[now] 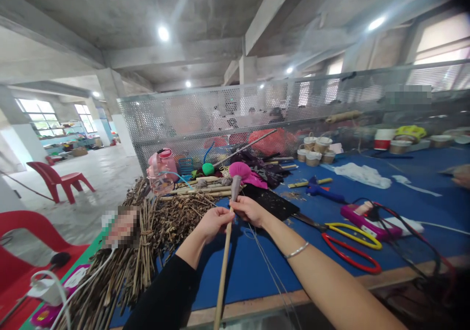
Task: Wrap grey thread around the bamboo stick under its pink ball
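Note:
Both my hands grip a long wooden stick point(223, 266) that rises from the table's near edge. My left hand point(214, 221) pinches it from the left, my right hand point(250, 209) from the right, both closed just below the stick's top. The top carries a grey wrapped neck and a pink fluffy head point(240, 169). Thin thread point(265, 256) trails from my right hand down toward the table edge. A silver bracelet sits on my right wrist.
Blue-covered table point(404, 188) with red and yellow scissors point(350, 244), a blue glue gun point(323, 190), a pink device with cables point(370, 222), small baskets point(316, 151), a pile of dried twigs point(147, 242) at left. A mesh screen point(220, 114) stands behind. Red chairs point(58, 178) at left.

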### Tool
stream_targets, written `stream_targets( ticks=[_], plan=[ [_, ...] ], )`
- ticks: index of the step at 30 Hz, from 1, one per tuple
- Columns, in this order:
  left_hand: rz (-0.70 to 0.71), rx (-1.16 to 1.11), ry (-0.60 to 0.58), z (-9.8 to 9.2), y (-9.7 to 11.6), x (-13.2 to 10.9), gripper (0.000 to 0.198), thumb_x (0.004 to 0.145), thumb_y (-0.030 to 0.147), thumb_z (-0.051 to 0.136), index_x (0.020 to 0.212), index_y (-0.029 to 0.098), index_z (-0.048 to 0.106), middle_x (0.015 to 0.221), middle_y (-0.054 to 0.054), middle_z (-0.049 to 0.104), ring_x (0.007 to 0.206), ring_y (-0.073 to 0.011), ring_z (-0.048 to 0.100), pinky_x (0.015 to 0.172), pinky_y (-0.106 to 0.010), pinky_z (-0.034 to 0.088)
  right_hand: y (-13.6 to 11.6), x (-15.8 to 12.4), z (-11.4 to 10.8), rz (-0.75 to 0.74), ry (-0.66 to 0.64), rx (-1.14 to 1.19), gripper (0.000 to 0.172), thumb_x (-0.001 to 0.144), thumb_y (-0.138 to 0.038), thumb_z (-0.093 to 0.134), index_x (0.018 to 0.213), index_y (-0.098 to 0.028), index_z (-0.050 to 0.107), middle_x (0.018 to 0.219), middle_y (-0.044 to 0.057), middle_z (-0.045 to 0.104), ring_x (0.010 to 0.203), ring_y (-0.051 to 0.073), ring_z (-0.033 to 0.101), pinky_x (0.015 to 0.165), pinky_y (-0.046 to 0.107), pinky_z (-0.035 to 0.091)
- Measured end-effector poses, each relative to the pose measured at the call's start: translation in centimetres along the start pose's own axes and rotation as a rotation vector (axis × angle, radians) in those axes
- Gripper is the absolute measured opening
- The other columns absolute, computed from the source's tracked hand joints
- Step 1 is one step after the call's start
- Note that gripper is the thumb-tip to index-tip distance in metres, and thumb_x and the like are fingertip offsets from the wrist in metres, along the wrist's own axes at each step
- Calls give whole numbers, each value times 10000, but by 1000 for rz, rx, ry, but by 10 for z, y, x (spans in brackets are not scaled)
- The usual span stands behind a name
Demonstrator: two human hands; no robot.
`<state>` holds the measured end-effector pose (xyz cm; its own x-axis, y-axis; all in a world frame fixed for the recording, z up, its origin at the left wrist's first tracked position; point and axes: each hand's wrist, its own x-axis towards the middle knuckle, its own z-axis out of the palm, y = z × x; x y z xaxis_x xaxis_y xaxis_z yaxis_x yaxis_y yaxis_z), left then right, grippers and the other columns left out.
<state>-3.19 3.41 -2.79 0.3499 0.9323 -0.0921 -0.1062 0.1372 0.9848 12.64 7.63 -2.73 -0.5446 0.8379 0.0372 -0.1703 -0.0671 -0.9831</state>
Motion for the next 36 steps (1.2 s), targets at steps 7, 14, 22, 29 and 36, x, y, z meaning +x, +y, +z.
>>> stream_targets(
  ticks=[7,14,22,29,36],
  plan=[
    [-77,-134,-137,3,5,-5,349,664,368,710,864,104,599,717,-61,617,556,-114,594,504,-211,408,-6,-4,-2,22,-51,50,362,655,-389,690,849,-163,483,520,-52,518,345,25,300,337,177,87],
    [-2,-4,19,5,0,-1,396,540,374,794,689,110,538,498,28,507,408,-62,468,435,-192,322,-6,-5,0,28,-31,27,356,648,-399,691,792,-175,455,417,-129,276,333,20,149,329,185,57],
    [-76,-208,-144,5,8,-6,362,650,361,719,869,91,615,703,-65,616,567,-119,595,520,-226,432,-15,-10,4,29,-54,62,389,637,-414,696,822,-170,457,502,-61,485,345,22,282,341,172,83],
    [19,-1,22,6,5,-3,411,534,408,786,674,115,534,490,40,493,383,-50,440,397,-178,304,-4,-5,1,6,-10,3,353,662,-419,682,743,-177,439,426,-118,290,338,21,161,330,187,66],
    [-59,-170,-126,6,5,-4,355,620,351,747,811,99,587,747,-69,629,584,-106,600,516,-196,423,-6,-7,1,10,-43,43,371,668,-436,678,788,-175,445,492,-84,438,334,17,251,328,172,99]
  ],
)
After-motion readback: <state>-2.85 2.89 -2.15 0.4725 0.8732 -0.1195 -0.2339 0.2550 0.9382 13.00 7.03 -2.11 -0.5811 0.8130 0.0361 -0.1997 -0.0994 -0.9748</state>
